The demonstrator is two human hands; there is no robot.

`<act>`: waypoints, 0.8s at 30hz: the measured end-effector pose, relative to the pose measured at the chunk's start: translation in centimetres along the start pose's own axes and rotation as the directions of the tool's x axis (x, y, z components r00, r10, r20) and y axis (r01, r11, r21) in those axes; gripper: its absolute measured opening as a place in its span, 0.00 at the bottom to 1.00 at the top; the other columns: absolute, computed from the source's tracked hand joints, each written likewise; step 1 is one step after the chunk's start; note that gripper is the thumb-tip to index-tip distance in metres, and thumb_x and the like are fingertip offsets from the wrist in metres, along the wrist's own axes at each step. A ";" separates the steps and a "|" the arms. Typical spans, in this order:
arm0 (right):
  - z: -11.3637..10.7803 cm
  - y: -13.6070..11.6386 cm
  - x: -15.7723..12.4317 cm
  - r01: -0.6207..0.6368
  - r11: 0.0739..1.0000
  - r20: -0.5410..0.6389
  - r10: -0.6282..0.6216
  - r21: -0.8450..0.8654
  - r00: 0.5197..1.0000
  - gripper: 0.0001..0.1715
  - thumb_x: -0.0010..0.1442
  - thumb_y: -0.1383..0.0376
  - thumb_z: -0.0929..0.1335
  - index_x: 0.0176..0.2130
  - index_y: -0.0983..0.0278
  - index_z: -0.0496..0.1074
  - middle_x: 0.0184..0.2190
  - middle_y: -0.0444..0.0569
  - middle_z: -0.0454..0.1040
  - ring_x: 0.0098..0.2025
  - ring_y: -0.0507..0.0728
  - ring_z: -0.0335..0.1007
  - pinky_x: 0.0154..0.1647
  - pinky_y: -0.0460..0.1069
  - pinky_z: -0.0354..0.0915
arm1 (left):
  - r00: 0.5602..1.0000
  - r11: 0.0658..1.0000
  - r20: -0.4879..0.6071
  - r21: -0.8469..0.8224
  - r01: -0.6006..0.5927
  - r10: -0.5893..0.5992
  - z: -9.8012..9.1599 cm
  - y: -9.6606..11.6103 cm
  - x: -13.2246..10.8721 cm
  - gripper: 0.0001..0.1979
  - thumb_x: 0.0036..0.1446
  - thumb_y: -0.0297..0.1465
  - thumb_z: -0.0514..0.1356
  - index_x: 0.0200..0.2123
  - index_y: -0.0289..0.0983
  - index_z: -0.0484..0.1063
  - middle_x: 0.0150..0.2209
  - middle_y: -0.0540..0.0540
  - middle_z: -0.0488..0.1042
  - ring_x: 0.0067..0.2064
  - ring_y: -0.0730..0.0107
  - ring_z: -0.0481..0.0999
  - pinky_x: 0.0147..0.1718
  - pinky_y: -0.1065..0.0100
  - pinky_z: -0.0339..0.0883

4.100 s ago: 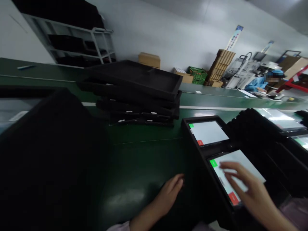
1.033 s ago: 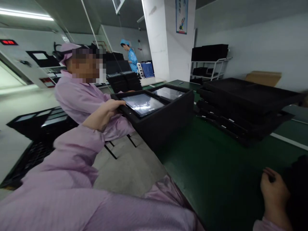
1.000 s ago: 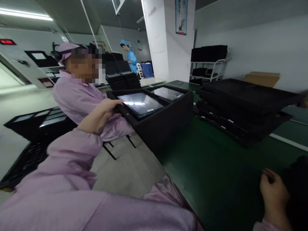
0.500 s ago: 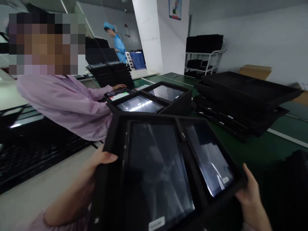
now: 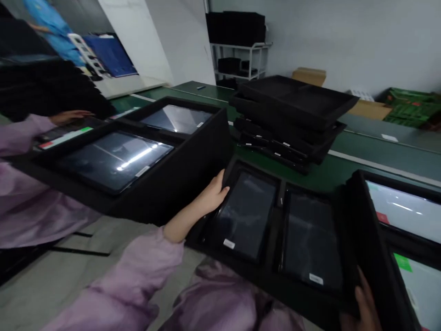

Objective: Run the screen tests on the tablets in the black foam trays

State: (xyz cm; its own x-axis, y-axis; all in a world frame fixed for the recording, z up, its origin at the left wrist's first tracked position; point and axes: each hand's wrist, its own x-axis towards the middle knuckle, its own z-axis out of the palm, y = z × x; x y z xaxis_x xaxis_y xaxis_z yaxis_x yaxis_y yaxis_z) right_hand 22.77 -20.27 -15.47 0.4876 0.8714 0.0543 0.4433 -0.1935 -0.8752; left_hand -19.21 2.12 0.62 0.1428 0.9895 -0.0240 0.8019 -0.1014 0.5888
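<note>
A black foam tray (image 5: 276, 230) is held at its two sides, low over the green table. In its compartments lie two dark flat screens, the left screen (image 5: 248, 214) and the right screen (image 5: 311, 239), each with a small white label. My left hand (image 5: 215, 193) grips the tray's left edge, thumb on top. At the near right corner, my right hand (image 5: 365, 303) is curled around the edge, its fingers partly hidden. Close to my right hand stands another black tray (image 5: 370, 234) with light-faced panels (image 5: 406, 202) bearing red and green tabs.
To the left is a tall stack of trays (image 5: 203, 161) with shiny screens on top. A co-worker's hand (image 5: 74, 116) reaches beside it. Further back, black trays (image 5: 296, 101) are piled on the green table (image 5: 372, 151). A white shelf cart (image 5: 241, 45) stands near the wall.
The tray has come away from the left stack, rightward and lower, with both hands still on it. The view has turned right, bringing the tray of light-faced panels into sight.
</note>
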 end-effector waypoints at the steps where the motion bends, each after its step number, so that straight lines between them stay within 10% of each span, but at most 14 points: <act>1: 0.7 -0.7 0.7 -0.009 1.000 -0.058 0.009 -0.007 0.998 0.43 0.75 0.40 0.65 0.79 0.53 0.63 0.74 0.56 0.71 0.80 0.77 0.60 0.80 0.79 0.58 | 1.000 0.998 0.020 0.066 -0.007 0.005 1.7 0.1 1.0 0.37 0.73 0.34 0.53 0.81 0.28 0.58 0.81 0.22 0.61 0.85 0.35 0.54 0.79 0.29 0.54; 6: 4.0 -6.6 4.3 0.282 0.896 -0.083 -0.328 -0.342 0.941 0.36 0.74 0.38 0.63 0.56 0.61 0.82 0.73 0.67 0.69 0.83 0.82 0.52 0.80 0.83 0.52 | 0.961 0.982 0.254 0.116 -0.146 0.113 9.0 3.5 2.5 0.41 0.68 0.43 0.67 0.78 0.33 0.68 0.84 0.23 0.53 0.85 0.27 0.48 0.79 0.26 0.49; 9: 6.8 -9.3 6.3 0.197 0.861 -0.106 -0.276 -0.468 0.955 0.51 0.73 0.34 0.57 0.56 0.73 0.82 0.72 0.82 0.67 0.83 0.88 0.46 0.78 0.85 0.53 | 0.934 0.969 0.313 0.118 -0.219 0.173 11.0 5.5 4.3 0.41 0.68 0.42 0.68 0.80 0.34 0.67 0.84 0.25 0.51 0.85 0.28 0.45 0.81 0.28 0.47; 16: 12.1 -10.5 12.9 0.003 0.856 -0.222 -0.137 -0.516 0.965 0.52 0.69 0.41 0.62 0.66 0.86 0.70 0.75 0.91 0.58 0.82 0.92 0.44 0.75 0.89 0.51 | 0.921 0.933 0.317 0.201 -0.298 0.226 11.2 5.4 9.3 0.39 0.71 0.32 0.66 0.81 0.33 0.62 0.85 0.21 0.45 0.86 0.24 0.40 0.76 0.14 0.36; 24: 12.0 -10.2 16.7 -0.021 0.883 -0.254 -0.112 -0.470 0.961 0.37 0.66 0.44 0.64 0.57 0.69 0.78 0.74 0.78 0.66 0.74 0.81 0.63 0.73 0.80 0.62 | 0.984 0.947 0.152 0.291 -0.138 0.097 10.4 3.8 10.5 0.49 0.64 0.33 0.71 0.82 0.25 0.57 0.85 0.14 0.39 0.86 0.15 0.36 0.74 0.11 0.36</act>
State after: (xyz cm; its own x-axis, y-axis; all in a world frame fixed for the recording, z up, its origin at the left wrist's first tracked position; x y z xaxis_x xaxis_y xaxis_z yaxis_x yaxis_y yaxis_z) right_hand 17.39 1.69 -11.39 0.6100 0.7441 0.2724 0.7340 -0.4011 -0.5480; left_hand -8.62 11.09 -5.81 0.3064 0.9477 -0.0895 0.9082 -0.2628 0.3258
